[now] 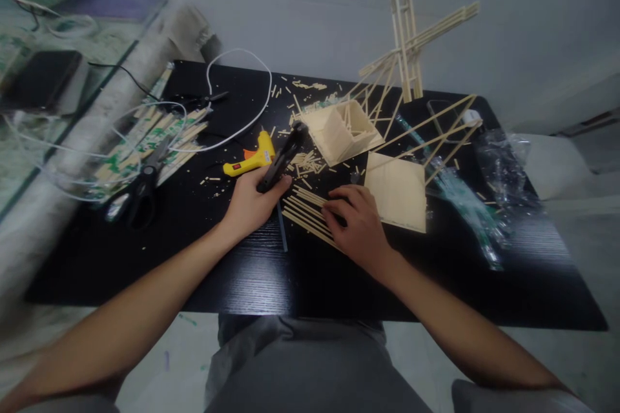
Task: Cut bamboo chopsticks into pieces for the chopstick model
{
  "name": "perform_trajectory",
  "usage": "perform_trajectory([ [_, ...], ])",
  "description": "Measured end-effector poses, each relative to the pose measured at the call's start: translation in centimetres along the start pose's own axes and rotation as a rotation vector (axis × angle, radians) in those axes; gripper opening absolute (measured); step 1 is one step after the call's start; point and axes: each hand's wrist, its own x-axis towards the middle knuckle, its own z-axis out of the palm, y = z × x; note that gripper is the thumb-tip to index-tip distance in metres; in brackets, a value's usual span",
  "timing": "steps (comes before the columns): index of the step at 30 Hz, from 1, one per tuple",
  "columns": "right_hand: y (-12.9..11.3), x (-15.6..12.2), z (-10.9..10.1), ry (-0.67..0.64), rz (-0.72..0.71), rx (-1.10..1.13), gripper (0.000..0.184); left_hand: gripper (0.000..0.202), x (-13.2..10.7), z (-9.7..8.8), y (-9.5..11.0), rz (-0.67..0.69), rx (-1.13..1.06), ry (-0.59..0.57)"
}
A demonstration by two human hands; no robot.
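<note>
My left hand [252,203] is closed around a long black hand tool [285,158], which slants up and away to the right; its exact kind is unclear. A thin blue-grey strip [282,229] extends below that hand toward the table's front. With fingers curled and thumb close to the fingertips, my right hand [356,222] is at the right part of a row of thin wooden sticks [307,210], seemingly gripping one. A yellow glue gun [252,156] lies just beyond my left hand. Beside my right hand is a flat wooden board [400,190].
Behind the hands sit a wooden box-like model [346,132] and a crossed stick frame [407,45]. Stick offcuts [310,164] litter the black table [194,271]. Black scissors [145,187], bundled sticks [130,155] and a looping white cable [242,135] lie left. Plastic wrappers [465,206] lie right.
</note>
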Motion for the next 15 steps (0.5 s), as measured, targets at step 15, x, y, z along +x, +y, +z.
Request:
perform_trajectory([
  [15, 0.12, -0.09, 0.03, -0.031, 0.027, 0.079, 0.009, 0.028, 0.02, -0.04, -0.01, -0.005, -0.002, -0.003],
])
